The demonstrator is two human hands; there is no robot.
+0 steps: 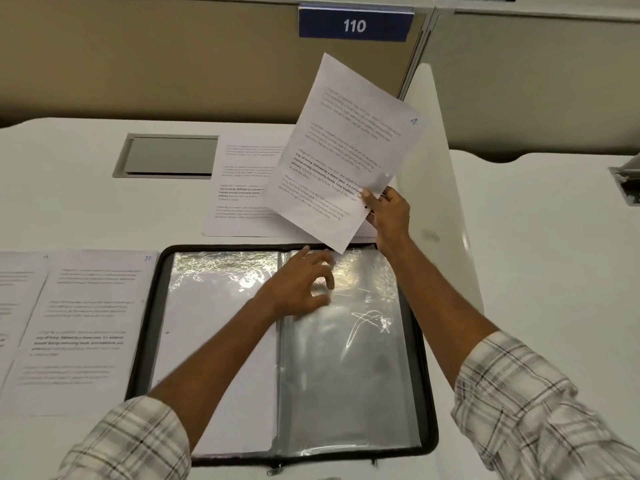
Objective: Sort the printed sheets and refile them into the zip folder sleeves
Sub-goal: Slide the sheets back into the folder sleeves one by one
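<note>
White desk (pixel 69 202) holds the open zip folder (pixel 147 323). Above its far edge the right hand (pixel 388 216) pinches a printed sheet (pixel 346 140); the left hand (pixel 298 285), fingers loose, touches its right sleeve (pixel 346 375). Next the sleeve mouth probably needs spreading.

Glossy, crinkled clear plastic sleeves (pixel 346 358); matt white paper sheet (pixel 346 147); smooth desk (pixel 69 188).

Left sleeve (pixel 131 441), right sleeve (pixel 533 410), both pale cream plaid cloth, grey and tan check lines, ending mid-forearm
</note>
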